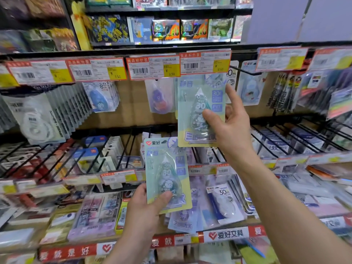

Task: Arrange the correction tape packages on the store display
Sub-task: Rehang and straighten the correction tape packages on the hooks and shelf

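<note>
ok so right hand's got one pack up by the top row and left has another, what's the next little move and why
Probably lift the upper package in the right hand a touch higher and thread its top onto the peg behind the price tag. The card's top edge already sits just under that tag, so it looks nearly lined up. The left hand holds a matching package lower down, likely next.

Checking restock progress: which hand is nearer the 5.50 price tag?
Right. The right hand holds a package just below the 5.50 price tag; the left hand is far lower.

Price tags (pixel 153 68) blurred; upper package (pixel 198 111) top hidden.
</note>
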